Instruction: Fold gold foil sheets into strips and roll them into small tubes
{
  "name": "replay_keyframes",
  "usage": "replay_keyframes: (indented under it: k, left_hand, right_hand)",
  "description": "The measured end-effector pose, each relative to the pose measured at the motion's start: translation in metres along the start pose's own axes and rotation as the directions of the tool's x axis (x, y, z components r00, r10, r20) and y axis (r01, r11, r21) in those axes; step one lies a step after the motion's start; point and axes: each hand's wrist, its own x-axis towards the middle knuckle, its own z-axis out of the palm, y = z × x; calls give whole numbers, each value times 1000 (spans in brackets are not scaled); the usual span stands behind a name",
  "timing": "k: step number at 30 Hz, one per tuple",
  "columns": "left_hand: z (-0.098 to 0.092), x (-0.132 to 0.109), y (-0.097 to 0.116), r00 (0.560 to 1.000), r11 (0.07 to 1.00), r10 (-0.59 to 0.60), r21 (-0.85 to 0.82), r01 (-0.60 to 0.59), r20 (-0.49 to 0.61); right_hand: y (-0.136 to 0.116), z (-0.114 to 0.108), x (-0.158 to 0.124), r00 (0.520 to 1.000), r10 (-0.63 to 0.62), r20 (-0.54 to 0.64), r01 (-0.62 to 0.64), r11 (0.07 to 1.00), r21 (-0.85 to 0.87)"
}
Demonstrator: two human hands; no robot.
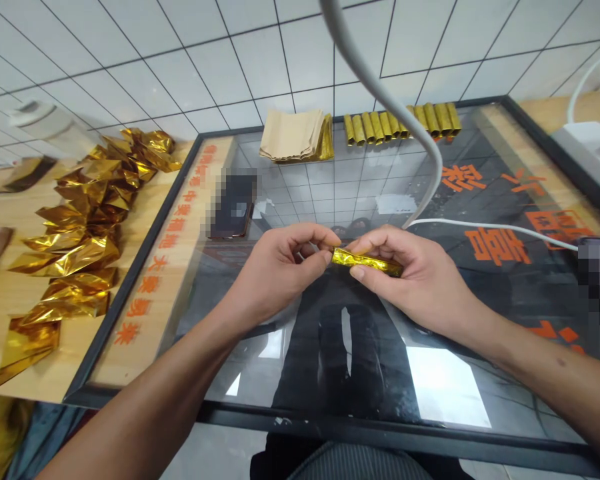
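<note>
Both my hands hold one small roll of gold foil paper (367, 261) above the glass-topped board (330, 360). My left hand (280, 267) pinches its left end with curled fingers. My right hand (405, 270) wraps around the roll's right part, thumb underneath. The roll lies nearly level, tilted slightly down to the right.
A row of finished gold rolls (403, 121) and a stack of tan paper sheets (296, 137) lie at the far edge. Folded gold foil pieces (87, 220) are heaped on the wooden table at left. A phone (233, 208) lies on the glass. White cables (420, 147) cross the right side.
</note>
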Motion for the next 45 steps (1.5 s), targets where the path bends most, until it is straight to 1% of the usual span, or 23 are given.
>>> replay_keyframes:
  k: [2, 4, 7, 9, 10, 11, 14, 16, 22, 27, 28, 32, 33, 37, 42, 45]
  left_hand:
    - [-4, -1, 4, 996, 991, 90, 96, -92, 26]
    - [-8, -1, 6, 976, 957, 207, 196, -216, 64]
    - [-13, 0, 6, 921, 872, 362, 298, -388, 142]
    - [-14, 0, 5, 884, 824, 431, 321, -467, 180]
    - [-14, 0, 5, 873, 808, 453, 331, -488, 182]
    - [-13, 0, 4, 871, 801, 462, 343, -491, 167]
    - [-10, -2, 4, 891, 812, 447, 383, -440, 77]
    - [-8, -3, 4, 898, 816, 439, 398, -419, 44]
    - [-3, -5, 3, 851, 758, 520, 417, -502, 79]
    - [0, -4, -1, 856, 767, 515, 419, -486, 50]
    - [0, -4, -1, 848, 759, 528, 420, -498, 51]
    - [0, -2, -3, 790, 701, 609, 417, -579, 73]
    - [1, -1, -3, 782, 693, 619, 416, -589, 77]
    - [1, -2, -2, 774, 686, 628, 411, -601, 83]
    - [2, -3, -4, 778, 687, 621, 415, -597, 91]
    - [2, -3, -6, 770, 677, 631, 419, -604, 92]
  right_hand:
    - [-1, -1, 1, 999, 12, 34, -14, 999, 46]
    - [-1, -2, 2, 997, 18, 73, -24, 996, 82]
    - [-1, -3, 3, 993, 19, 114, -30, 994, 101]
    - [-1, -4, 3, 992, 19, 121, -32, 994, 105]
    - [-1, -3, 3, 993, 16, 121, -29, 994, 106]
    - [0, -3, 2, 993, 11, 117, -24, 994, 105]
    - [1, -3, 2, 997, -6, 80, -1, 996, 88]
    - [0, -3, 2, 999, -8, 48, 4, 997, 71]
    - [-4, -3, 2, 1000, -9, 22, 9, 1000, 9]
    - [-5, -3, 1, 1000, -8, 6, 8, 1000, -5]
    - [-6, -3, 2, 1000, 1, 3, -1, 1000, -1]
    - [-8, -5, 2, 999, 49, 24, -49, 999, 21]
    - [-8, -5, 2, 998, 54, 28, -55, 998, 21]
    - [-9, -5, 2, 998, 54, 17, -54, 998, 12]
    - [-7, -4, 1, 998, 53, 12, -54, 997, 61]
    - [-7, -4, 1, 999, 48, 11, -48, 997, 60]
